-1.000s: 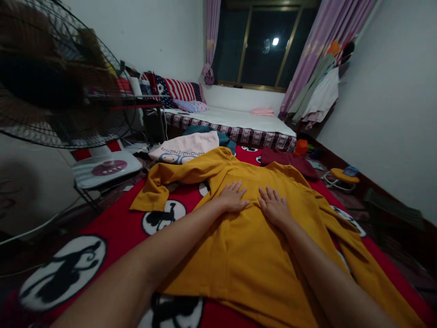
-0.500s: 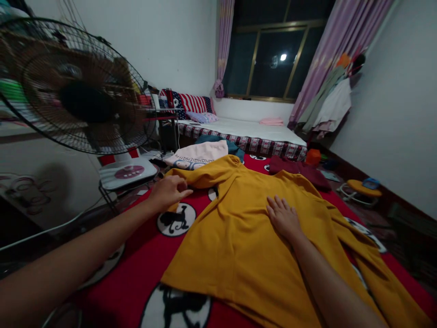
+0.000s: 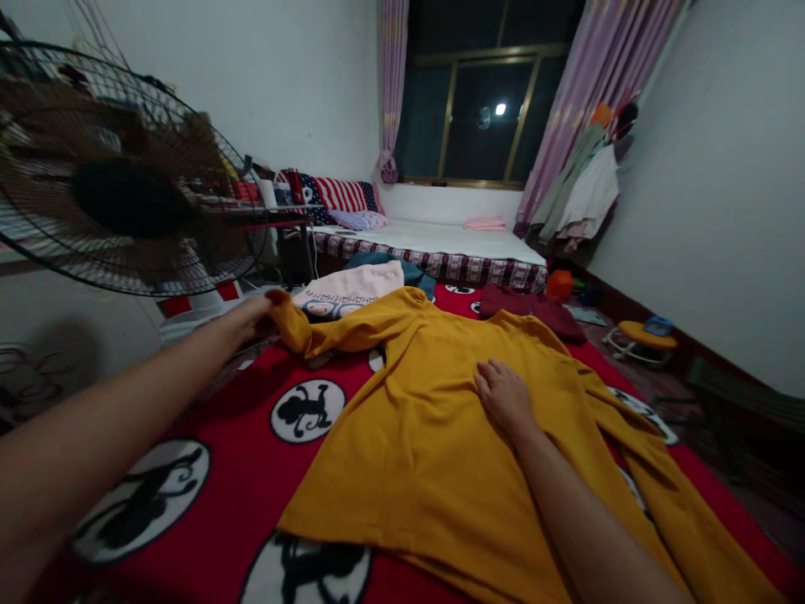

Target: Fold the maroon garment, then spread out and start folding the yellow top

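Note:
A mustard-yellow long-sleeved shirt lies spread over a red blanket printed with black figures in white circles. My left hand is closed on the cuff end of the shirt's left-side sleeve, lifting it off the blanket; its fingertips are partly hidden by the cloth. My right hand rests palm down on the middle of the shirt, fingers stretched out and lying flat. The other sleeve runs down toward the lower right.
A standing fan is close on the left. Beyond the shirt lie a pink printed garment, a teal garment and a dark red garment. Farther back is a bed; a yellow-topped stool stands right.
My left hand has moved left and up, taking hold of the sleeve's cuff and stretching the sleeve outward. My right hand stays on the shirt. The view has turned slightly right.

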Tool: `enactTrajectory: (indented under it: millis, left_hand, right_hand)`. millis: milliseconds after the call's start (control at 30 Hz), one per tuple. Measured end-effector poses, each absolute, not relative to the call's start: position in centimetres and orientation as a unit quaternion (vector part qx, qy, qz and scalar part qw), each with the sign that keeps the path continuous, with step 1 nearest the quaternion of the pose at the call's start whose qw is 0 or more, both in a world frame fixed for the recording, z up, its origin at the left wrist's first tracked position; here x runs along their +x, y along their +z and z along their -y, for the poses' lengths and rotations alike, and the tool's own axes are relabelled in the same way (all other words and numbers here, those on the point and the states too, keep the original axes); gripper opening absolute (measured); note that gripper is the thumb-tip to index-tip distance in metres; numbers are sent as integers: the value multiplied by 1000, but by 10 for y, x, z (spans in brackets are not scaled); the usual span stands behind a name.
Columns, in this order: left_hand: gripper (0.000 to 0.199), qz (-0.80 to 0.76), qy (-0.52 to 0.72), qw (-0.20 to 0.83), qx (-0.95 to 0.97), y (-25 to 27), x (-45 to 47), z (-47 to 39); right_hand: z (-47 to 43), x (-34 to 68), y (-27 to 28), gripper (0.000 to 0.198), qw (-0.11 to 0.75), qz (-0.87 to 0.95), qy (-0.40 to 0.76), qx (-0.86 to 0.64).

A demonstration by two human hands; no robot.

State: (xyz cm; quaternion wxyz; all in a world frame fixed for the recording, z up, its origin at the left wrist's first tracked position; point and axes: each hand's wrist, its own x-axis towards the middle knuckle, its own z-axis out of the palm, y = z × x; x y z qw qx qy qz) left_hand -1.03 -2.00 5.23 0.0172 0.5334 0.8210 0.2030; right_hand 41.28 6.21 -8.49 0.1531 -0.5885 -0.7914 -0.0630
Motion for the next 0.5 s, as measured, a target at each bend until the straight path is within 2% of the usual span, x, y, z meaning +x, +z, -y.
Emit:
enactTrajectory:
  millis: [167, 267, 333, 400, 467, 500]
  left_hand:
    - [47, -687, 421, 25, 592, 161, 70, -34]
    - [53, -592, 453, 49, 665, 181, 162, -49]
    - [49, -452, 427, 126, 773, 163, 220, -48]
    - [49, -291, 375, 219, 852, 124, 259, -42]
    - [58, -236, 319, 262, 879, 72, 272, -38]
    - [58, -259, 301, 258, 881, 45, 269, -37]
  right_hand:
    - [-56, 414, -78, 32, 268, 778, -16, -569]
    - [-49, 415, -76, 34, 307, 792, -1, -527]
    - [-44, 415, -77, 32, 315, 825, 0, -468]
    - [-41, 414, -78, 29, 312, 854, -6, -417]
    - [-41, 413, -78, 25, 314, 860, -25, -401]
    - [-40, 412, -79, 24, 317, 858, -36, -402]
